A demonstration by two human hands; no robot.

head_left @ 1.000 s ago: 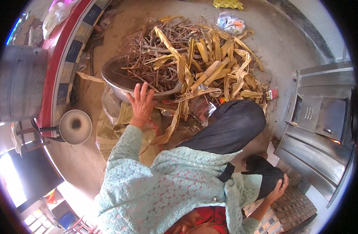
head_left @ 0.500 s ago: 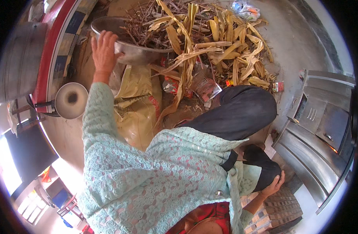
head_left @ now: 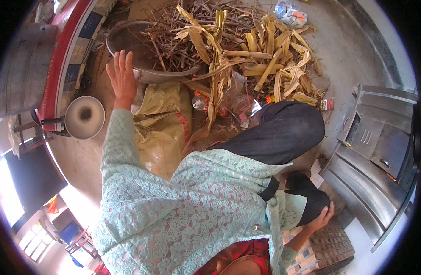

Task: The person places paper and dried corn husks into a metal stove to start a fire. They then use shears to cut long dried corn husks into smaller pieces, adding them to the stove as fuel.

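Observation:
My left hand (head_left: 122,80) is raised with its fingers spread, holding nothing. It is just in front of the left side of a large grey metal basin (head_left: 157,76); whether it touches the rim I cannot tell. Thin brown sticks (head_left: 173,48) lean in the basin and pile up behind it. Dry corn husks and stalks (head_left: 265,59) lie heaped to the right. Below the basin lies a crumpled yellow woven sack (head_left: 160,133). My right hand (head_left: 321,219) rests on my dark-trousered knee (head_left: 313,201), its fingers laid over the side.
A long-handled pan (head_left: 84,118) is at the left, beside a red-edged counter (head_left: 54,68). To the right stands a metal stove (head_left: 375,142) with a small orange glow at its edge. A plastic bag (head_left: 290,14) lies behind the husks, and stacked bricks (head_left: 323,250) are at the lower right.
My left hand has drawn back slightly toward me, its fingers still spread. The basin has tipped, so more of its inside shows, and the sticks and husks have shifted. My right hand is unchanged.

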